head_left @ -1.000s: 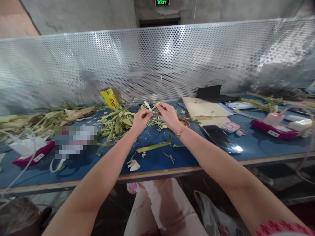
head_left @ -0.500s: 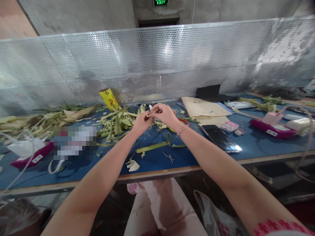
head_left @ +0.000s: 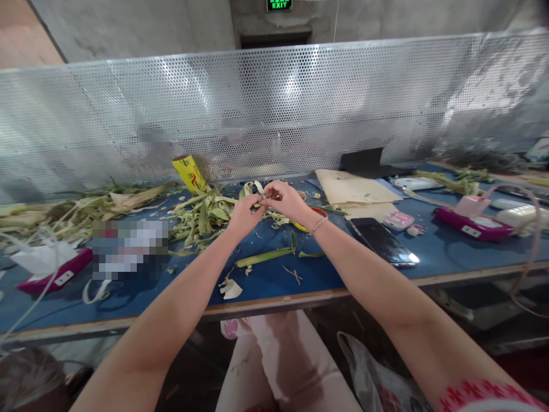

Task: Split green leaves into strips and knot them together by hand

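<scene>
My left hand (head_left: 246,213) and my right hand (head_left: 286,200) meet over the middle of the blue table, fingertips pinched together. Between them is a pale green plant strip (head_left: 258,187), its whitish tip sticking up behind the fingers; most of it is hidden. Just left of the hands lies a heap of green leaves and stalks (head_left: 205,216). Partly behind my right wrist is a red and yellow ring-shaped thing (head_left: 319,212). Nearer to me, a cut green stalk (head_left: 266,257) and a whitish scrap (head_left: 231,289) lie on the table.
A yellow tube (head_left: 189,173) leans by the perforated metal screen (head_left: 274,103). More husks (head_left: 128,203) lie at left. On the right are a black phone (head_left: 381,241), brown paper (head_left: 354,186), a pink case (head_left: 398,220) and a purple power strip (head_left: 472,224). Another purple strip (head_left: 55,274) stands left.
Both hands stay pinched together in nearly the same spot. The whitish tip of the strip now shows a little more to the left above the fingers.
</scene>
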`<state>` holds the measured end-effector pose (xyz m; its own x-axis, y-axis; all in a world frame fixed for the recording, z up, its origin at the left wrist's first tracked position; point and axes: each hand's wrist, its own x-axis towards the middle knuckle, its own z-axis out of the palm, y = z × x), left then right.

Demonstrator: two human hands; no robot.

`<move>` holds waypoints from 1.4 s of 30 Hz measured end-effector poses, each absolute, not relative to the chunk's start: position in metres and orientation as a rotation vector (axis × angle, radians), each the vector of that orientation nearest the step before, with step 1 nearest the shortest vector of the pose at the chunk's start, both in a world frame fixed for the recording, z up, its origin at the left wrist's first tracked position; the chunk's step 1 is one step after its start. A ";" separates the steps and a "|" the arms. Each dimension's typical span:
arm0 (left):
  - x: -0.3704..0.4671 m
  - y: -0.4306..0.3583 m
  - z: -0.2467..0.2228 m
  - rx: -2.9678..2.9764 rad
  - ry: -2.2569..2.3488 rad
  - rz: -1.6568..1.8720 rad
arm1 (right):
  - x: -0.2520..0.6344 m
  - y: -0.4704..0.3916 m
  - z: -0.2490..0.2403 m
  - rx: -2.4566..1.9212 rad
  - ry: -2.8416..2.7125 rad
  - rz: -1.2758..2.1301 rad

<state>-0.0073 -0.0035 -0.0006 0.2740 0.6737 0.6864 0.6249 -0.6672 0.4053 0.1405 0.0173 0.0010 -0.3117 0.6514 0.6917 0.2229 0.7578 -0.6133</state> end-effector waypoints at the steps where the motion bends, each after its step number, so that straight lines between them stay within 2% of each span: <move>1: -0.007 -0.003 -0.001 2.462 1.252 1.378 | 0.141 0.018 0.001 -0.673 -1.893 0.483; 16: -0.010 -0.004 -0.001 2.143 0.916 1.328 | 0.137 0.017 0.000 -0.624 -1.811 0.705; 22: -0.012 0.003 -0.006 2.082 0.994 1.347 | 0.138 0.016 0.002 -0.629 -1.779 0.809; 30: -0.005 -0.001 -0.003 1.950 1.036 1.404 | 0.134 0.015 0.002 -0.738 -1.758 0.674; 36: -0.008 -0.002 0.000 2.173 1.212 1.468 | 0.125 0.024 -0.005 -0.778 -1.435 0.981; 42: -0.006 0.001 -0.006 2.095 1.109 1.341 | 0.128 0.018 0.000 -0.748 -1.525 0.803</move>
<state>-0.0063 0.0011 -0.0063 0.2188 0.7992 0.5598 0.3997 -0.5967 0.6958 0.1284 0.0183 -0.0002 -0.0965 0.8285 0.5517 0.0137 0.5553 -0.8315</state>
